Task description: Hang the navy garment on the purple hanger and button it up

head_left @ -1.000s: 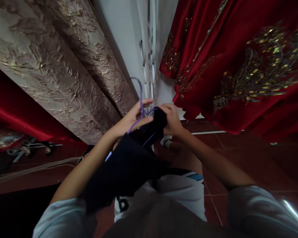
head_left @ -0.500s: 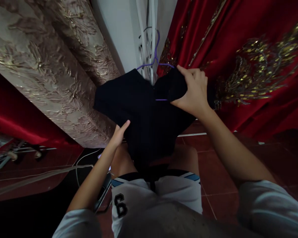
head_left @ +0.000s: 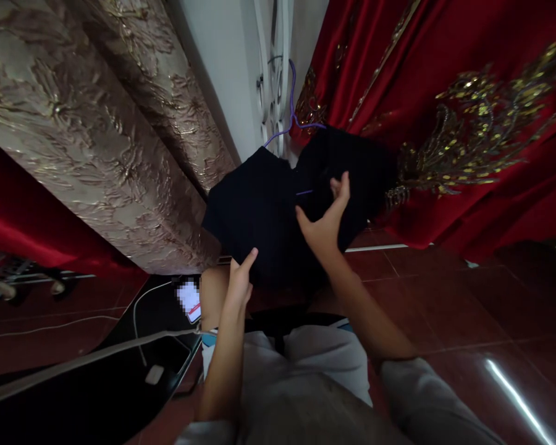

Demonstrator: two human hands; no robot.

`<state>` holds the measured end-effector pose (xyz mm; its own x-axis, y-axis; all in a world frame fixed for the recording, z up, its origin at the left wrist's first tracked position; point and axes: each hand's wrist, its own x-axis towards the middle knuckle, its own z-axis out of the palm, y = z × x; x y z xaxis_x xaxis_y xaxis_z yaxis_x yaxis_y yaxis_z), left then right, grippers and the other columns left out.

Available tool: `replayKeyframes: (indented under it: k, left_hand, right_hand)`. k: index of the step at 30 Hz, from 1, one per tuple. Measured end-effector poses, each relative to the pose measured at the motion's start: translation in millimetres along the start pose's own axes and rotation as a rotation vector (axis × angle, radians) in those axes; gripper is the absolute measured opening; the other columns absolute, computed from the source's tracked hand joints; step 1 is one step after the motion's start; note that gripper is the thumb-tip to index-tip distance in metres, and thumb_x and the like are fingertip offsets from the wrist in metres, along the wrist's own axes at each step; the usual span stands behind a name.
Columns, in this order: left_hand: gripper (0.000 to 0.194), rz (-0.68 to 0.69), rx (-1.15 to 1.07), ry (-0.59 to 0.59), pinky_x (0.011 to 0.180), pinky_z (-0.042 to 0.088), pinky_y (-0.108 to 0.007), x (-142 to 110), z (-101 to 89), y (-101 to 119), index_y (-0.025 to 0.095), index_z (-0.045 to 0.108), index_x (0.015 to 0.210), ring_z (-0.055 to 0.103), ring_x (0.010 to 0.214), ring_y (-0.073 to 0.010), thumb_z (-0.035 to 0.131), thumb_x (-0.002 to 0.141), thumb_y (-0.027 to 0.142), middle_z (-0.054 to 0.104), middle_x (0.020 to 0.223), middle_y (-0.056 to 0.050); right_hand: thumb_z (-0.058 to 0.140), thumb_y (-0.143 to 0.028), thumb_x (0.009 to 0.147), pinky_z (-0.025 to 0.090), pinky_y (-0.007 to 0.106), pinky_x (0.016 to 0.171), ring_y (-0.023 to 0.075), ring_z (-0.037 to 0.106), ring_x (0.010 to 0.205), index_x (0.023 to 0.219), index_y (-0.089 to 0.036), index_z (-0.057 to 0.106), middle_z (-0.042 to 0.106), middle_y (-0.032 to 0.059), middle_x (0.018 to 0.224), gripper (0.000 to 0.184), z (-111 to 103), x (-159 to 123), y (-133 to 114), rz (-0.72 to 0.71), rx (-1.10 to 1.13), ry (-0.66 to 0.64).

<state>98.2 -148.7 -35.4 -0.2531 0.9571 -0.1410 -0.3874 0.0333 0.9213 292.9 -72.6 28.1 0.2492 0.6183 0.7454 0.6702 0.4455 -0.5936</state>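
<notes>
A dark navy short-sleeved top (head_left: 254, 198) hangs in front of my lap on a purple hanger (head_left: 293, 105). The hanger's hook is up against white metal scrollwork. My left hand (head_left: 238, 284) grips the lower left side of the top, thumb on the front and the other fingers behind the cloth. Over the neck opening, my right hand (head_left: 327, 225) has its thumb and fingers spread, with no cloth visibly pinched between them. A short piece of the hanger's lower bar shows through the opening. Much of the top's lower part is too dark to make out.
Beige textured curtains (head_left: 111, 154) hang on the left, red satin curtains with gold sequins (head_left: 472, 130) on the right. White scrolled metalwork (head_left: 282, 37) stands behind the hanger. A lit phone (head_left: 188, 296) and a white charger (head_left: 154, 374) lie on a black surface (head_left: 97, 383) to my left.
My right hand has let go of the top's right shoulder and moved down and left to the neck opening. The top has swung slightly right, with my left hand still on it.
</notes>
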Motion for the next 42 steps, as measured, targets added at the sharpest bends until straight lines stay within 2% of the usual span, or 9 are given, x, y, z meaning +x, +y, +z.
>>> replayKeyframes:
  k: [4,7,10,13,18,22,25,33,42]
  left_hand:
    - [0.069,-0.012,0.003,0.03,0.125,0.04,-0.043,-20.3,-2.3,-4.5,0.024,0.057,0.141,0.052,0.142,-0.029,0.082,0.078,0.039,0.066,0.139,-0.008]
    - [0.061,0.082,0.098,0.084,0.123,0.04,-0.044,-22.4,-9.6,-9.2,0.024,0.057,0.14,0.055,0.139,-0.0294,0.076,0.084,0.041,0.064,0.14,-0.009]
    - [0.06,0.314,0.248,0.185,0.126,0.034,-0.043,-22.9,-10.3,-17.2,0.026,0.047,0.147,0.047,0.146,-0.0263,0.069,0.091,0.036,0.052,0.153,-0.009]
    - [0.063,0.497,0.421,0.189,0.128,0.027,-0.042,-28.2,-2.1,-24.6,0.029,0.046,0.148,0.037,0.151,-0.0247,0.07,0.09,0.028,0.042,0.159,-0.008]
    - [0.022,0.333,0.438,-0.208,0.104,0.053,-0.041,-40.3,15.5,-34.8,0.024,0.069,0.112,0.067,0.111,-0.0253,0.065,0.09,0.026,0.071,0.112,-0.007]
    - [0.01,0.376,0.464,-0.138,0.085,0.056,-0.037,-46.0,27.5,-40.1,0.024,0.069,0.095,0.066,0.088,-0.0221,0.06,0.093,0.023,0.068,0.091,-0.005]
    - [0.015,0.4,0.472,-0.105,0.075,0.054,-0.035,-47.7,34.3,-40.3,0.024,0.067,0.085,0.062,0.079,-0.0208,0.058,0.096,0.027,0.063,0.083,-0.004]
    - [0.013,0.445,0.473,-0.108,0.081,0.055,-0.034,-46.9,32.8,-29.4,0.025,0.075,0.096,0.066,0.09,-0.022,0.063,0.095,0.027,0.068,0.093,-0.006]
    - [0.014,0.563,0.501,-0.155,0.077,0.052,-0.026,-46.4,29.3,-31.0,0.017,0.074,0.099,0.064,0.085,-0.0163,0.06,0.097,0.018,0.066,0.089,-0.005]
  right_hand:
    - [0.068,-0.039,0.075,0.044,0.051,0.11,0.0334,0.051,0.127,0.141,-0.027,0.038,0.05,0.014,0.136,0.074,30.6,-60.6,15.3,0.473,0.169,0.013]
    - [0.066,-0.043,0.075,0.051,0.046,0.098,0.0303,0.06,0.114,0.111,-0.029,0.048,0.062,0.0066,0.116,0.043,27.3,-98.4,14.5,0.884,0.464,-0.111]
    - [0.065,-0.053,0.076,0.054,0.041,0.072,0.0253,0.064,0.08,0.09,-0.029,0.048,0.063,0.0017,0.084,0.033,15.9,-126.3,-0.7,1.059,0.627,-0.201]
    - [0.071,-0.058,0.07,0.048,0.037,0.058,0.0201,0.055,0.057,0.075,-0.027,0.051,0.054,-0.001,0.062,0.037,9.1,-137.8,-19.0,1.08,0.716,-0.325]
    - [0.075,-0.053,0.071,0.051,0.032,0.068,0.0189,0.062,0.073,0.082,-0.024,0.064,0.066,0.0008,0.078,0.033,2.9,-127.9,-31.8,1.042,0.811,-0.416]
    - [0.078,-0.056,0.073,0.045,0.027,0.065,0.014,0.055,0.067,0.079,-0.02,0.059,0.059,-0.0015,0.07,0.041,-7.0,-121.0,-28.0,1.022,0.846,-0.454]
    - [0.077,-0.056,0.078,0.041,0.026,0.063,0.0113,0.05,0.062,0.075,-0.02,0.053,0.053,-0.0039,0.065,0.043,-15.1,-121.9,-22.6,0.973,0.856,-0.443]
    - [0.073,-0.038,0.087,0.045,0.029,0.073,0.015,0.061,0.074,0.098,-0.023,0.062,0.066,-0.0013,0.077,0.022,-27.4,-120.7,-20.7,0.746,0.679,-0.455]
    - [0.073,-0.038,0.083,0.037,0.029,0.059,0.0135,0.051,0.061,0.076,-0.021,0.065,0.06,-0.0007,0.067,0.02,-32.3,-115.8,-31.1,0.777,0.689,-0.455]
